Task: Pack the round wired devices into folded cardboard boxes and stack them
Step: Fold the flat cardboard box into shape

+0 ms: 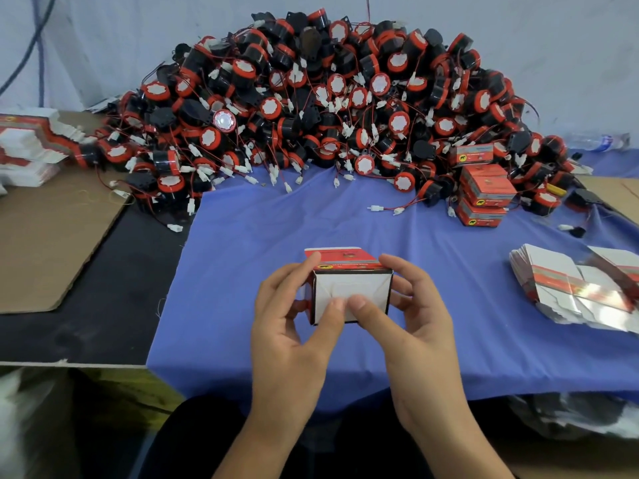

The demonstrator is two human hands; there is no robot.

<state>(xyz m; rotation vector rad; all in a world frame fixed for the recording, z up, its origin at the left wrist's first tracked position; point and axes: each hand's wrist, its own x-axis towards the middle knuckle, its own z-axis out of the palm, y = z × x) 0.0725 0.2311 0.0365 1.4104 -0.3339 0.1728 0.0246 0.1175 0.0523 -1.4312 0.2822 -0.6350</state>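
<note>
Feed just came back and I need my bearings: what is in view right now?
devices: large pile, black and red with white faces, back of the table
box: one, red with a white end, centre, in both hands
packed boxes: several, red, right end of the pile
flat boxes: two stacks, white and red, right edge and far left
cloth: one, blue, under the work
cardboard: one sheet, brown, left
left hand: grips the box
right hand: grips the box

Packing workshop: heaped round wired devices (321, 98), flat box blanks (574, 285), cloth-covered bench (242, 254).
</note>
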